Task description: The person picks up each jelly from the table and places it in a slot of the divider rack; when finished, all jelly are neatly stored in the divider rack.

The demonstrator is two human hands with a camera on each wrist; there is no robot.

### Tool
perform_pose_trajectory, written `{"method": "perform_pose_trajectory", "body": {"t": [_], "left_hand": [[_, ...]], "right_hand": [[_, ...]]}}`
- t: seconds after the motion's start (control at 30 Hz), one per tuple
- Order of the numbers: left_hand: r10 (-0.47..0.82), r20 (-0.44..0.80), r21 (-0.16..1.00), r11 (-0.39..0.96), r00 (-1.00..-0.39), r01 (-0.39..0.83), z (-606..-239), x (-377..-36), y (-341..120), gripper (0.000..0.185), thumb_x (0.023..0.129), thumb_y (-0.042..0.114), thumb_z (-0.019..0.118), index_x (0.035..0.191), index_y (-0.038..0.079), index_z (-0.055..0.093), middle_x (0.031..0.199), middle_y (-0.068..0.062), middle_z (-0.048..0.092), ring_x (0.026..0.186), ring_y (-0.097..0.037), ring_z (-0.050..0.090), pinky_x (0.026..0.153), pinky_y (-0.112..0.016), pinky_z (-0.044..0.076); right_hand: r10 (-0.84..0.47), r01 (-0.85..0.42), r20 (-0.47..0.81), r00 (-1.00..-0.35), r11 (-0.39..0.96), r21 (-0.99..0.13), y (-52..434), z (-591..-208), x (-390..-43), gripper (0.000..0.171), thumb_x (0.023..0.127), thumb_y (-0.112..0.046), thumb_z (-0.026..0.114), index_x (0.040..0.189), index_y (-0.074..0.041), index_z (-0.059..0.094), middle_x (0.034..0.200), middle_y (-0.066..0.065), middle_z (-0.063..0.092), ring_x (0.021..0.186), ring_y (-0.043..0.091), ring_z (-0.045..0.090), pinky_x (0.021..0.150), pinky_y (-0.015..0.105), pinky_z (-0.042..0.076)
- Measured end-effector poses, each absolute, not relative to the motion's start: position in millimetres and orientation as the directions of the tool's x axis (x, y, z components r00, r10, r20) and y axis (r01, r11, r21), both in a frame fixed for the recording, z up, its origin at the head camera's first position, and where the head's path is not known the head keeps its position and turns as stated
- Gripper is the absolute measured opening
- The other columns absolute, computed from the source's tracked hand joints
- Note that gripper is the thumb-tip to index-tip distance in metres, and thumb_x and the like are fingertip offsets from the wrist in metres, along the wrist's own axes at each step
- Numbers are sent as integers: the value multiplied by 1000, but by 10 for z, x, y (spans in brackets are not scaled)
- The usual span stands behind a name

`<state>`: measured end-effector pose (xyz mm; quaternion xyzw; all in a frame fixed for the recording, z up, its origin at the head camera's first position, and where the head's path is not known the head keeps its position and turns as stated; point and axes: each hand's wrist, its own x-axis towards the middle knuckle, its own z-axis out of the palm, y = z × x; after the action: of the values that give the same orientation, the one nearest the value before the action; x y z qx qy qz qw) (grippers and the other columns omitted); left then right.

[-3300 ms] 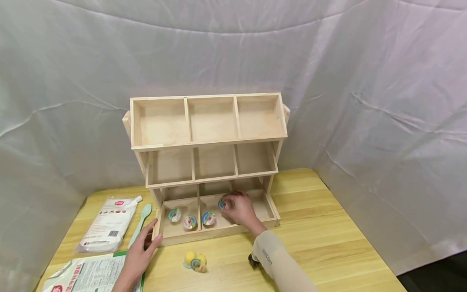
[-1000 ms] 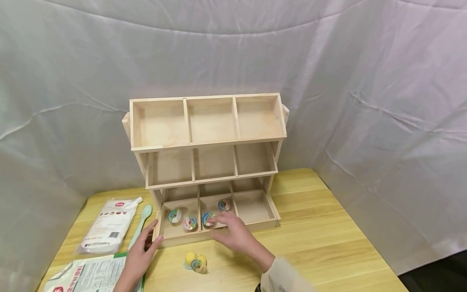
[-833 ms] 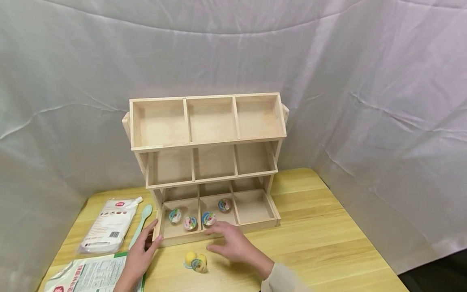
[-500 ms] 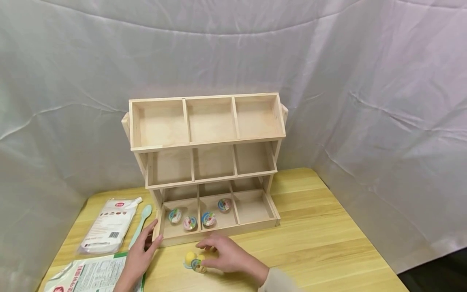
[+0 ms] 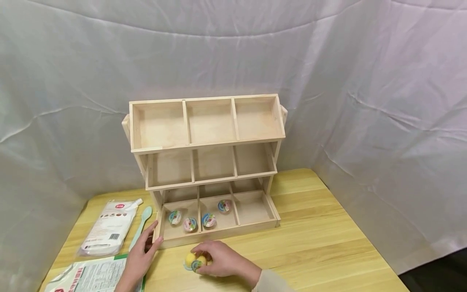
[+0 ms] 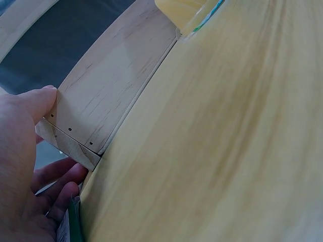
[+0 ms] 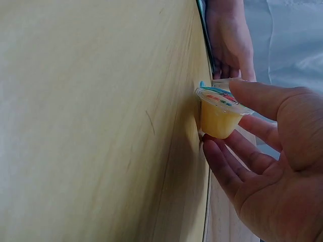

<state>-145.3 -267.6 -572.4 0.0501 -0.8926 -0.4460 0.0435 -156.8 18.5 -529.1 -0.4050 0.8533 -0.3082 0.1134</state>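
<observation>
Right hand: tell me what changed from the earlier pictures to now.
The right hand left the rack's middle bottom bin, came back to the table and took hold of a yellow jelly cup. The left hand stayed at the rack's corner; four cups remain inside.

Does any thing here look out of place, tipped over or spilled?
Two yellow jelly cups sit on the table in front of the wooden rack, while four others lie in its bottom tray. One of the two seems to lie on its side. The right hand pinches a cup. Nothing looks spilled.
</observation>
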Motion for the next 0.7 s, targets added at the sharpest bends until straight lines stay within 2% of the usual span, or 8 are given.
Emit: {"method": "perform_pose_trajectory", "body": {"t": [0.33, 0.7], "left_hand": [[-137, 28, 793, 606, -990, -61, -5751, -1448, -2678, 57, 95, 55, 48, 148, 40, 29, 125, -4, 55, 94, -14, 57, 72, -27, 48], [-132, 44, 794, 606, -990, -46, -5736, -1449, -2675, 58, 96, 52, 49, 149, 36, 29, 125, -6, 55, 94, -14, 57, 71, -26, 48]], "right_hand": [[-744, -606, 49, -666, 502, -617, 160, -5289, -1564, 41, 82, -27, 78, 119, -20, 64, 100, -15, 61, 85, -5, 53, 74, 14, 45], [-737, -578, 38, -675, 496, -648, 161, -5297, -1581, 43, 80, -25, 79, 120, -18, 65, 96, -16, 60, 81, -6, 53, 71, 14, 46]]}}
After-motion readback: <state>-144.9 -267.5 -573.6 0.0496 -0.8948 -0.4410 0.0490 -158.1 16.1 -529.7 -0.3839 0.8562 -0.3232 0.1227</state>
